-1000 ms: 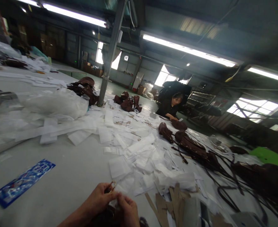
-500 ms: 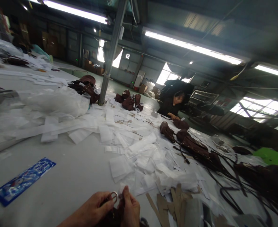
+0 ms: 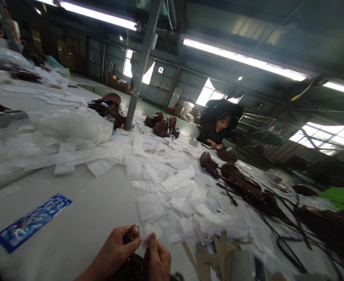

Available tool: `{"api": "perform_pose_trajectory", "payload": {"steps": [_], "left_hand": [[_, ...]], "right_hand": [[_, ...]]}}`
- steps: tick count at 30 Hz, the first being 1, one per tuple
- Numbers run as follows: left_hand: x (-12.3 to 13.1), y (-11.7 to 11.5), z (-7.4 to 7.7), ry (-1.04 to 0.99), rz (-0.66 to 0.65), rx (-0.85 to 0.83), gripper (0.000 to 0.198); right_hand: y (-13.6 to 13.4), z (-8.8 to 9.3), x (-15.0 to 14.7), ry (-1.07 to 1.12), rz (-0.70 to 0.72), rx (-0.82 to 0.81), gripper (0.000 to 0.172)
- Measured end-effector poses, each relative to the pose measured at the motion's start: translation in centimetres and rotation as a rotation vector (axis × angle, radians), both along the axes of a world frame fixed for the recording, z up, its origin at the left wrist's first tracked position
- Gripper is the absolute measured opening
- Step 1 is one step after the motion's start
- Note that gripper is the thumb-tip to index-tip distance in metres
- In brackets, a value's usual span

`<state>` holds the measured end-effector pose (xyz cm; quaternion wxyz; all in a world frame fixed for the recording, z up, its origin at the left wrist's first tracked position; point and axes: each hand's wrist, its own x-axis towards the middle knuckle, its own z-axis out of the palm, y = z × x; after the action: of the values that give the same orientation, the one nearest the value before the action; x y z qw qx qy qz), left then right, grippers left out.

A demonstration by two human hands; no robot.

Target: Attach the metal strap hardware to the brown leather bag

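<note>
At the bottom edge my left hand pinches a small metal ring fixed to a dark brown leather piece that lies under both hands. My right hand is closed beside it, thumb and fingers pinching a small white slip close to the ring. Both hands sit over the near edge of a grey-white table.
Loose white paper slips cover the table's middle. Brown bags and straps lie at right, more brown bags near a steel post. A blue printed card lies at left, cardboard strips near right. A person in black works at the far side.
My hands shifted slightly: the ring turned in my left fingers, and my right fingers came up to pinch a white slip beside it. The view drifted a little.
</note>
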<state>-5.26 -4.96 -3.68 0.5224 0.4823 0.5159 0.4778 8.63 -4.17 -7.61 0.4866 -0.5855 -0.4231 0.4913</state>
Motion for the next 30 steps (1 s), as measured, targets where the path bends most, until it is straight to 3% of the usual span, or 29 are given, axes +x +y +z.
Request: {"api": "perform_pose_trajectory", "payload": {"steps": [4, 6, 12, 16, 19, 23, 27, 30], "left_hand": [[0.0, 0.3, -0.7, -0.258, -0.007, -0.106, 0.022], [0.1, 0.4, -0.9, -0.356, 0.003, -0.19, 0.022], [0.2, 0.5, -0.5, -0.303, 0.011, -0.165, 0.027], [0.0, 0.2, -0.3, -0.257, -0.023, -0.113, 0.034], [-0.1, 0.0, 0.0, -0.155, -0.048, -0.047, 0.036], [-0.3, -0.1, 0.3, 0.013, -0.08, 0.024, 0.025], [-0.7, -0.2, 0.1, -0.017, -0.157, -0.03, 0.028], [-1.0, -0.7, 0.1, -0.049, -0.194, -0.068, 0.039]], "right_hand": [[-0.1, 0.4, -0.6, 0.304, 0.025, -0.179, 0.06], [-0.2, 0.4, -0.8, 0.366, 0.03, -0.187, 0.059], [-0.7, 0.3, -0.1, 0.081, 0.016, 0.056, 0.06], [-1.1, 0.9, -0.3, 0.032, -0.022, 0.104, 0.058], [-1.2, 1.2, -0.8, 0.136, -0.024, 0.03, 0.054], [-0.8, 1.7, -0.8, 0.394, -0.088, -0.162, 0.048], [-0.2, 2.8, -0.3, 0.599, -0.276, -0.304, 0.043], [-0.1, 3.5, -0.2, 0.661, -0.312, -0.352, 0.042]]}}
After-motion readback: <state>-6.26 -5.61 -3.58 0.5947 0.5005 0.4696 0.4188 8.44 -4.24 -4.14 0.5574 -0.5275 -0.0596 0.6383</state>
